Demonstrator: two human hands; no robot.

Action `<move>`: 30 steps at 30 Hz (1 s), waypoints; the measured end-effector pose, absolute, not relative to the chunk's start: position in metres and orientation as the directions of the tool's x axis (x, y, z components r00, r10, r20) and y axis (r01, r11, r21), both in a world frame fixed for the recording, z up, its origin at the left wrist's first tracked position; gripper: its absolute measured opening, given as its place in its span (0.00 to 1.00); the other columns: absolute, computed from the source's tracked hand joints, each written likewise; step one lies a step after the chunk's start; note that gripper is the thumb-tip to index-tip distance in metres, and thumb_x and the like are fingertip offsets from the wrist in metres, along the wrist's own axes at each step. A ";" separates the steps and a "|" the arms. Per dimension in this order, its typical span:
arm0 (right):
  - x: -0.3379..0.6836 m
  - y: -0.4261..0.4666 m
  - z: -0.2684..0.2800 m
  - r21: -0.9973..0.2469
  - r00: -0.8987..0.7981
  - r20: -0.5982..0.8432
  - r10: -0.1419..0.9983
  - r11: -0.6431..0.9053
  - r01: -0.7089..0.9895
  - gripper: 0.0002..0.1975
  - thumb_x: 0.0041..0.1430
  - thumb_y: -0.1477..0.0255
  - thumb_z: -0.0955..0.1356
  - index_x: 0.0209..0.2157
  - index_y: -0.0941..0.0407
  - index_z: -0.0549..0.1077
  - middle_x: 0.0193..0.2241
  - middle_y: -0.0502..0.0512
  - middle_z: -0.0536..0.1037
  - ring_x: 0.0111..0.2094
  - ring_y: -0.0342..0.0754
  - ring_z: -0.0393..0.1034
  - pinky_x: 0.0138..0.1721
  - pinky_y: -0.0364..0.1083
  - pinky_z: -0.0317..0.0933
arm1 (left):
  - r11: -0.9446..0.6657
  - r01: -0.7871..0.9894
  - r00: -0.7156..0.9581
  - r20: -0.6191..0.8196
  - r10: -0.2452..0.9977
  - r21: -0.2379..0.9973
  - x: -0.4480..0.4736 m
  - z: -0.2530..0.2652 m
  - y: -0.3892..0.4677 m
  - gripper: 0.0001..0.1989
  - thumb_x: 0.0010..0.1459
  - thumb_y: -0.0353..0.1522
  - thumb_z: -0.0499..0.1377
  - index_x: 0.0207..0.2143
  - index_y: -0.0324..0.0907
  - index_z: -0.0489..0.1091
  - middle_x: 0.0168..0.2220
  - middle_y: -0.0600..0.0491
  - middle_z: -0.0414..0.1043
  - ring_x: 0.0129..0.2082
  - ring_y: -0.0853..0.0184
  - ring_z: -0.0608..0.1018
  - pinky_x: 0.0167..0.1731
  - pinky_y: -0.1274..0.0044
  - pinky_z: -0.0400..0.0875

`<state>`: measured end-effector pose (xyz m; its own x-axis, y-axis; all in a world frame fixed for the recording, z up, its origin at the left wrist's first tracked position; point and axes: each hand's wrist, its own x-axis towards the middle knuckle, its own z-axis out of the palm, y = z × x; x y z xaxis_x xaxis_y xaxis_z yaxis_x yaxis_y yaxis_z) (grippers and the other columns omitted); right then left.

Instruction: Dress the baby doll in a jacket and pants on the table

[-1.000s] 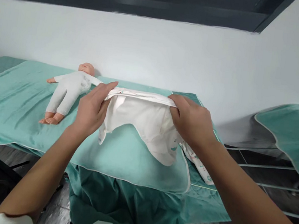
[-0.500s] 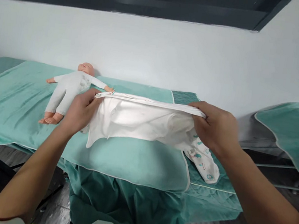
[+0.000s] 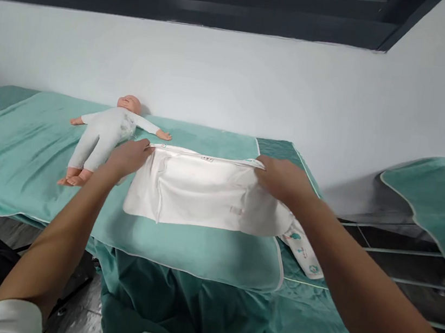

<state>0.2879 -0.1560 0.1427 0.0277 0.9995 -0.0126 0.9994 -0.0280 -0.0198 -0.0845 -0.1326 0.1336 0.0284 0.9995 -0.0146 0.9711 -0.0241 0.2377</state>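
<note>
We are holding up a white cloth (image 3: pixel 202 196) that looks like baby clothes. It hangs between our two hands, in front of us, over the light green sheet (image 3: pixel 27 154). We think this step is about spreading the cloth out flat by its top edge. To us, the next move calls for both hands at the same height, with an even, soft pull, so the cloth does not bunch up or twist.

Our left hand (image 3: pixel 128 157) pinches one end of the top edge, and our right hand (image 3: pixel 282 179) pinches the other end. The fingers of both hands are closed tight on the thin cloth, with no gap that we can see. The top edge is almost straight, and the rest hangs down with a few folds. We cannot tell if the bottom edge touches the sheet.

A doll (image 3: pixel 104 129) in white clothes lies on the sheet, just beside our left hand. Near our right arm is a cloth with little pictures (image 3: pixel 304 254). We cannot tell if it joins the white one.
</note>
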 end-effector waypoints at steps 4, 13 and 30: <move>0.254 -0.135 0.105 0.064 0.049 0.172 0.984 -0.060 0.996 0.18 0.65 0.74 0.59 0.52 0.59 0.72 0.46 0.69 0.77 0.45 0.60 0.73 0.43 0.54 0.64 | 0.083 0.996 -0.089 0.176 0.980 0.037 -0.060 0.094 -0.105 0.19 0.69 0.39 0.44 0.49 0.38 0.68 0.47 0.37 0.75 0.48 0.48 0.76 0.44 0.63 0.69; 0.169 -0.134 -0.007 -0.173 -0.217 0.241 0.946 0.262 0.949 0.25 0.68 0.75 0.54 0.62 0.53 0.65 0.64 0.58 0.67 0.64 0.53 0.60 0.62 0.53 0.59 | -0.243 0.912 0.192 0.181 0.965 0.331 0.017 0.004 -0.117 0.19 0.66 0.27 0.46 0.54 0.34 0.68 0.56 0.39 0.70 0.58 0.56 0.71 0.55 0.67 0.70; 0.178 -0.080 -0.019 -0.264 0.029 0.175 0.984 0.018 0.964 0.30 0.70 0.62 0.55 0.69 0.60 0.55 0.69 0.66 0.57 0.67 0.64 0.51 0.60 0.60 0.59 | -0.080 0.968 0.051 0.126 0.991 0.236 0.041 -0.009 -0.065 0.33 0.69 0.40 0.42 0.72 0.35 0.47 0.74 0.41 0.40 0.75 0.54 0.44 0.69 0.55 0.52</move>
<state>0.1776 -0.0800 -0.0189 0.0292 0.9842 0.1749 0.9643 0.0183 -0.2642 0.0405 -0.0653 -0.0093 0.0511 0.9907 0.1264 0.9684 -0.0801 0.2364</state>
